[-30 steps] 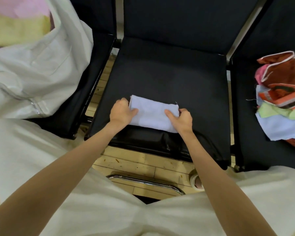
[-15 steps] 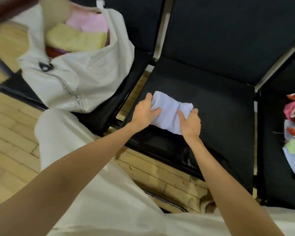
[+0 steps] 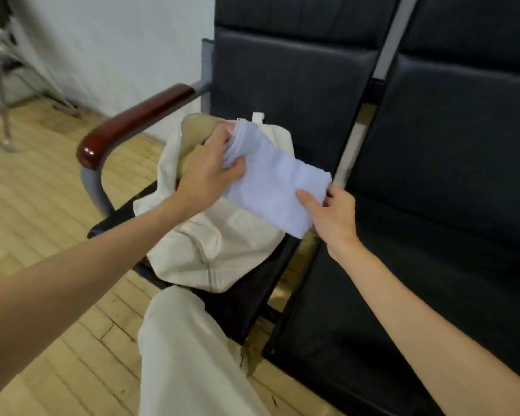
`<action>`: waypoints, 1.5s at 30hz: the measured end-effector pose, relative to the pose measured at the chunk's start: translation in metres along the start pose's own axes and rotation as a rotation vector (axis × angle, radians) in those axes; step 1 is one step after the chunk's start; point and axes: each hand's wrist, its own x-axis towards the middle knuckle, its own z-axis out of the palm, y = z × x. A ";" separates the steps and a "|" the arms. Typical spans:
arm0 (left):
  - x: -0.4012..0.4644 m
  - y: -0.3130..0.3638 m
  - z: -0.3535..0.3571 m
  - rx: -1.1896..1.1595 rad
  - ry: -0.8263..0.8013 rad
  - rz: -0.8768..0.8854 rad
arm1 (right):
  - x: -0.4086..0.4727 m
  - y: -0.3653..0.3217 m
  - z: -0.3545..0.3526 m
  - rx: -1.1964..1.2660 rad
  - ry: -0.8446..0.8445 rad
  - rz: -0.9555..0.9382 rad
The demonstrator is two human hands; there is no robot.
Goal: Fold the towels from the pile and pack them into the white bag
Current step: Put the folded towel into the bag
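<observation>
Both hands, left grip (image 3: 206, 172) and right grip (image 3: 330, 214), grasp a folded pale-blue towel (image 3: 275, 181) over the white bag (image 3: 219, 238), which already shows a yellowish towel (image 3: 192, 154); this one is not yet inside.

Both hands (image 3: 206, 172) (image 3: 332, 216) apparently pinching

The left hand (image 3: 206, 172) and the right hand (image 3: 330, 216) hold a folded white towel (image 3: 275, 183) over the open white bag (image 3: 219, 235), which sits on a black seat (image 3: 252, 283) at about 9 o'clock from the right hand.
</observation>
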 end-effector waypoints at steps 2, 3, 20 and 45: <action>0.031 -0.021 -0.012 0.077 0.026 -0.009 | 0.030 -0.017 0.018 -0.085 -0.033 -0.078; 0.047 -0.033 -0.017 0.118 0.036 -0.033 | 0.047 -0.025 0.027 -0.146 -0.060 -0.124; 0.159 -0.143 0.021 0.556 -0.063 -0.163 | 0.208 -0.009 0.149 -0.690 -0.167 -0.104; 0.123 -0.116 0.028 0.924 -0.166 -0.241 | 0.154 -0.041 0.085 -1.038 -0.237 -0.360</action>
